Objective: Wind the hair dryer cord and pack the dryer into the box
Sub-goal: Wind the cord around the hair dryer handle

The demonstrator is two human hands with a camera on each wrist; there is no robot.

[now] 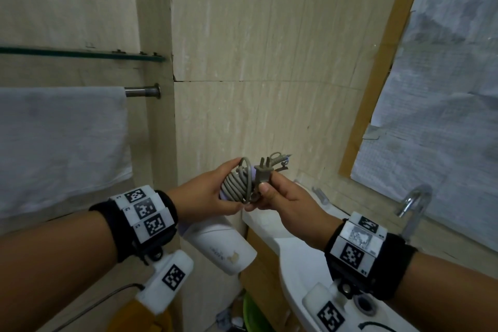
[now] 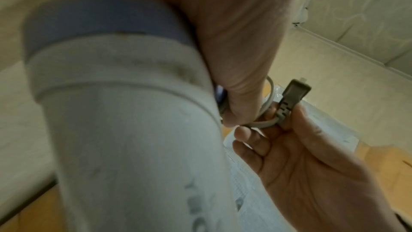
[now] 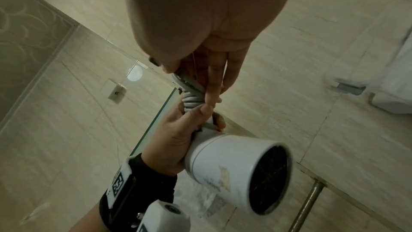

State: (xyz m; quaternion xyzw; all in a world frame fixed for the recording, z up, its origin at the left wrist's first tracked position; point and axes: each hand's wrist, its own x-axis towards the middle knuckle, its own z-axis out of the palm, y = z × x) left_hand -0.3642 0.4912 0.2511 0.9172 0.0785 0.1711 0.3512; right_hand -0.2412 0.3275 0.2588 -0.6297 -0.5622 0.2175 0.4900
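My left hand [image 1: 204, 191] is gripping the cord-wound hair dryer [image 1: 226, 245]; my right hand [image 1: 285, 202] is pinching the plug [image 1: 262, 174]; only the right wrist view is showing the dryer's dark grille [image 3: 270, 177].

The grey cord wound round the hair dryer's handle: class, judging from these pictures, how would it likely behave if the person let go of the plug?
The cord looks springy rather than limp: its coils stand rounded, so it would probably loosen once the right hand releases the plug. The plug seems rigid and would likely dangle. The left hand gripping the coils probably keeps them in place.
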